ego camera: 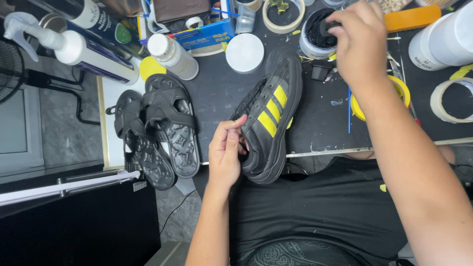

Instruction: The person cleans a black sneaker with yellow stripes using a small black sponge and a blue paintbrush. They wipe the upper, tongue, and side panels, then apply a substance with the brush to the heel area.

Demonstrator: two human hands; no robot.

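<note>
Polish jar (318,34) under right hand (359,44), which pinches what looks like a dark applicator; load lightly. Left hand (226,152) clasps the black shoe (271,118) steady.

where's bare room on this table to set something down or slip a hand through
Bare black table lies between the sandals and the sneaker, below the white lid. Another patch sits between the sneaker and the yellow tape roll. The back edge is crowded: spray bottles, jar, tape rolls, right hand.
</note>
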